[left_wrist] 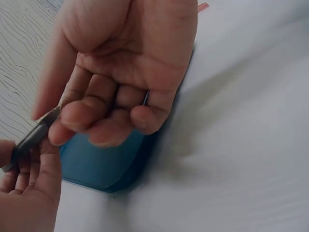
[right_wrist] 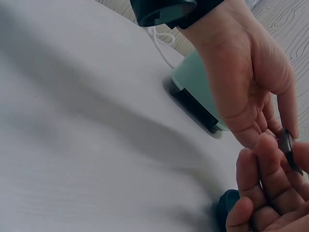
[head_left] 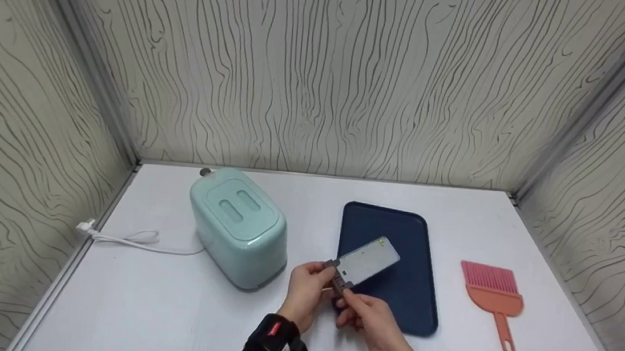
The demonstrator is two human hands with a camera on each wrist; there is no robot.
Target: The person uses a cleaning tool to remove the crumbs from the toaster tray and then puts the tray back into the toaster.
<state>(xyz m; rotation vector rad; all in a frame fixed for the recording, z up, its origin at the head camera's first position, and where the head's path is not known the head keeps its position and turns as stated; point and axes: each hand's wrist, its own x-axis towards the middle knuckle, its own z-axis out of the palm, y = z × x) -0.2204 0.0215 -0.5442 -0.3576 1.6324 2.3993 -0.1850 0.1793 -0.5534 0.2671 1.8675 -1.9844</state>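
Note:
Both hands hold a flat pale-grey plate [head_left: 370, 261] with a dark grey end strip, like a toaster's crumb tray. My left hand [head_left: 306, 292] pinches the strip's left end between thumb and fingers. At the other end of the strip, my right hand [head_left: 373, 322] pinches with thumb and index finger, its remaining fingers curled below. The plate slants up and to the right, overlapping the dark blue tray [head_left: 412, 300] in the head view. Small yellow specks [head_left: 382, 242] lie near its far corner. Edge-on, the dark strip [left_wrist: 30, 142] shows between both hands in the left wrist view.
To the left stands a mint-green toaster [head_left: 237, 240] with a lid on top. Its white cord [head_left: 167, 250] trails left to a plug [head_left: 87, 227]. An orange-and-pink brush [head_left: 492, 299] lies right of the blue tray. Wood-patterned walls [head_left: 327, 85] close in the white table.

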